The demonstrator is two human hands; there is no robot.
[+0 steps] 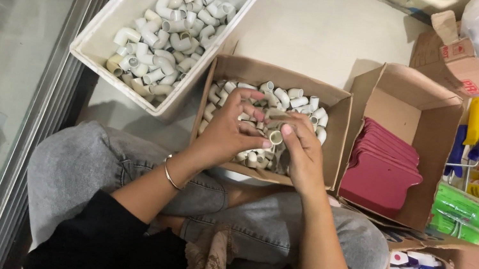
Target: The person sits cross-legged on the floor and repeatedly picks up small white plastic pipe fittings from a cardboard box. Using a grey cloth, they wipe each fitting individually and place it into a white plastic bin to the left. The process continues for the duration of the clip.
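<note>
Both hands over the cardboard box point(337, 115) of white pipe elbows — left hand point(229, 127) and right hand point(301, 150) pinching one small pipe fitting point(276, 137) between fingertips. White plastic bin point(108, 28) beside it already heaped with elbows; box far from emptied — much left.

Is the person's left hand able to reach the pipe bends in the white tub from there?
Probably yes: the white tub sits open-topped on the left hand's side, nothing lies between them, though that hand is busy with a small fitting.
</note>
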